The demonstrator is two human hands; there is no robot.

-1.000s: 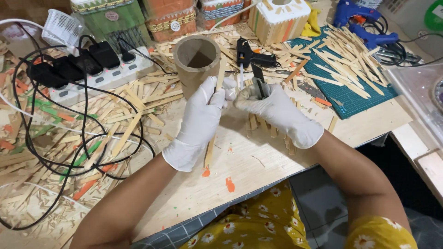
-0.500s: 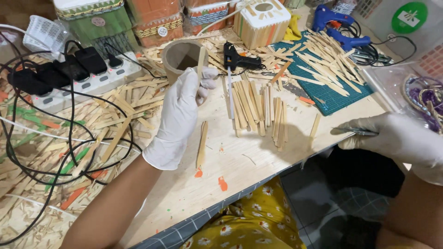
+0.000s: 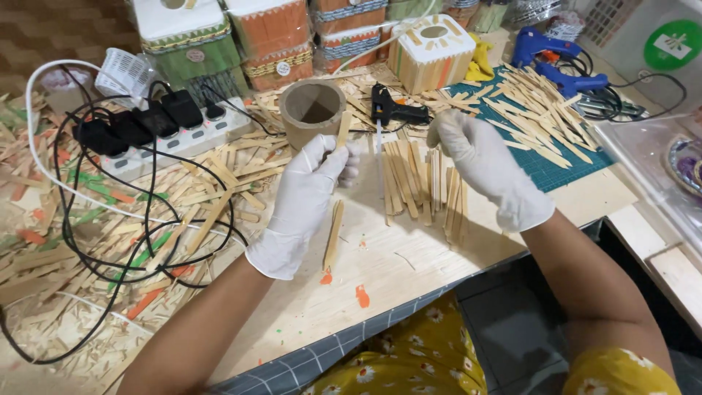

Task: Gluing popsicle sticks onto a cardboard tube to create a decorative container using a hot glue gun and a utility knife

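The left hand (image 3: 307, 194), in a white glove, has its grip closed on a thin flat wooden stick (image 3: 344, 129), just before the round cardboard tube (image 3: 312, 111). The right hand (image 3: 482, 164) hovers half-curled, holding nothing, right of the tube.

My workbench (image 3: 409, 271) is a pale wooden top with a few orange paint smears near its front edge. At my twelve o'clock a cardboard tube (image 3: 313, 111) stands upright on it, with a black glue gun (image 3: 391, 111) lying just to its right. Flat wooden sticks (image 3: 420, 186) lie side by side at one o'clock. A green cutting mat (image 3: 563, 164) at two o'clock carries a heap of more sticks. At ten o'clock sits a white power strip (image 3: 157, 143), black cables looping over scattered sticks.
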